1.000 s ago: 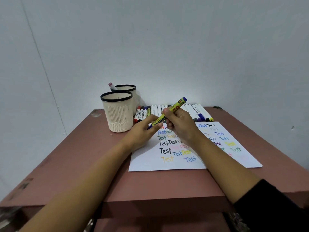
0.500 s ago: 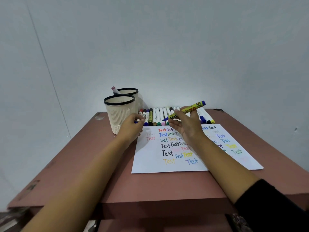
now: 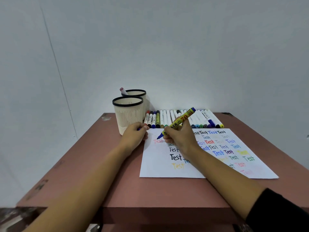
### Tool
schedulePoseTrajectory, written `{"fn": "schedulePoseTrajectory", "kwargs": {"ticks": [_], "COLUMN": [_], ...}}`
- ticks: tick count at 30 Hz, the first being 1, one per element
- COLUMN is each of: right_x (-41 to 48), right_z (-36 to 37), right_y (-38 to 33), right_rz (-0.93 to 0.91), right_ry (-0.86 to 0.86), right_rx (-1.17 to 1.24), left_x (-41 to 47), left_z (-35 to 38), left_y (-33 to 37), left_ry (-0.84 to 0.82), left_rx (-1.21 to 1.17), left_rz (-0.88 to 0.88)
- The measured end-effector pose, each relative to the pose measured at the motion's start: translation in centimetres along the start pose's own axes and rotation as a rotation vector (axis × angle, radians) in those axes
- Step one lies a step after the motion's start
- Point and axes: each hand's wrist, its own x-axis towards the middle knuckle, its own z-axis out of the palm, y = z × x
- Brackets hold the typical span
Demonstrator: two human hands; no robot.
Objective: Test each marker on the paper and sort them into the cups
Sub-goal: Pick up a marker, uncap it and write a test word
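My right hand (image 3: 179,138) grips a yellow marker (image 3: 181,120) with its cap off. Its blue tip points down-left and sits at the upper left of the white paper (image 3: 160,169), which is covered with coloured "Test" words. My left hand (image 3: 135,136) rests curled at the paper's top left corner, with a small blue cap (image 3: 139,129) showing between its fingers. Two cream cups with black rims stand at the back left. The front cup (image 3: 127,114) is just beyond my left hand, and the back cup (image 3: 135,93) holds one marker (image 3: 123,90).
A row of several capped markers (image 3: 200,119) lies side by side along the table's back edge, against the wall. The brown table (image 3: 103,173) ends close in front of me. The white wall rises straight behind the cups and markers.
My hands pulled apart from the yellow marker and the cap came off in my left. My right hand lifted the marker, then brought its tip down to the paper.
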Motion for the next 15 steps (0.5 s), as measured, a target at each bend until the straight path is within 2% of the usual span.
{"fn": "schedulePoseTrajectory", "kwargs": {"ticks": [5,11,15], "right_x": [-0.47,-0.81,-0.88], "right_z": [0.54,0.71,0.8], "right_y": [0.49,0.65,0.71], "right_rz": [-0.031,-0.062,-0.089], "right_ry": [-0.02,-0.071,-0.023], "right_rx": [-0.097,-0.172,-0.198], "left_x": [-0.13,0.11,0.13], "left_z": [0.11,-0.05,-0.09], "left_y": [-0.08,-0.51,-0.62], "left_ry": [0.012,0.009,0.003], "left_rx": [0.044,0.042,0.032], "left_rz": [0.059,0.051,0.043]}}
